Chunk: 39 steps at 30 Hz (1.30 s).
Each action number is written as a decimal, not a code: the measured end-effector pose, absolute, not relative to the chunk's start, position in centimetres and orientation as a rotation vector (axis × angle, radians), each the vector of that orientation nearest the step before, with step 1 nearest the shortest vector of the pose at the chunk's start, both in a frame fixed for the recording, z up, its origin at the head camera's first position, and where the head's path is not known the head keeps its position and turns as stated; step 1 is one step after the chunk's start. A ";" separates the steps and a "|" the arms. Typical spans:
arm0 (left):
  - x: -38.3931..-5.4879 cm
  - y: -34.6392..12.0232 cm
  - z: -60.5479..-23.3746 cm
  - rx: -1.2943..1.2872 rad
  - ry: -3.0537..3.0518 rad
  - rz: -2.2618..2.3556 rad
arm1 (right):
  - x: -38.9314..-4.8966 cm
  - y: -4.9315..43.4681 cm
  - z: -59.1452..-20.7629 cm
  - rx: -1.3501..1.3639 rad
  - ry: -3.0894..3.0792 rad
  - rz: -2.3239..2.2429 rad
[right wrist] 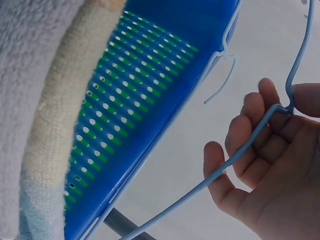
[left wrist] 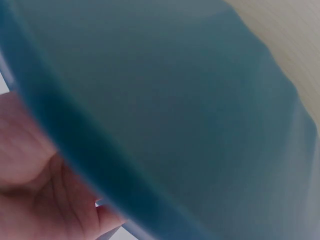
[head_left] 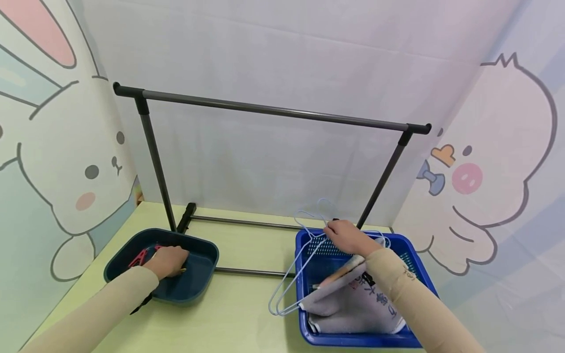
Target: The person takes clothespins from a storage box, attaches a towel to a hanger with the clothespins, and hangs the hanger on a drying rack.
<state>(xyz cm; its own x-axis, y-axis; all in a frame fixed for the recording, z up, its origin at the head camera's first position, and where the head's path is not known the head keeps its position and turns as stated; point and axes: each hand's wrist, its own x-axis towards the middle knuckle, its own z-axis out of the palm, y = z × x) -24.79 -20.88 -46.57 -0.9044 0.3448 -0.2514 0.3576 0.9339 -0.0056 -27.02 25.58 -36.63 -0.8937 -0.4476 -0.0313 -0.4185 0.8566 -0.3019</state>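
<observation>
Before you lies one pale yellow table (head_left: 247, 304), then one rack (head_left: 265, 110), then a white curtain (head_left: 265, 54). Your right fingers pinch one blue hanger (right wrist: 223, 168) near its neck (at least one more is beside it), over one basket (head_left: 353, 340). Your left hand (head_left: 166, 262) is inside one bin (head_left: 200, 269), near two red clips (head_left: 141, 254); its grip you cannot tell.

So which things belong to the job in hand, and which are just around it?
Probably the job:
pale blue hanger, in the right hand
teal basin with red clips, by the left hand
blue basket with grey cloth
dark rack

Probably just surroundings:
rabbit picture
bird picture
</observation>
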 end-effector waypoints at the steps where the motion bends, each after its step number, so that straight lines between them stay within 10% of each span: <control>1: -24.8 -20.9 -46.7 0.528 2.845 -0.074 | -27.0 25.7 -36.6 -0.684 2.928 -0.450; 39: -25.1 -22.2 -46.4 0.491 2.867 0.109 | -25.1 28.7 -33.0 -0.651 2.990 -0.596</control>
<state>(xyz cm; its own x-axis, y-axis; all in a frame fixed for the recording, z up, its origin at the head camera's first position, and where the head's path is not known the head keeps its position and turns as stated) -25.11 -22.22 -46.44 -0.9174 0.3366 -0.2124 0.3196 0.9410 0.1111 -25.13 28.74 -33.00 -0.9125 -0.4052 0.0565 -0.3959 0.8397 -0.3716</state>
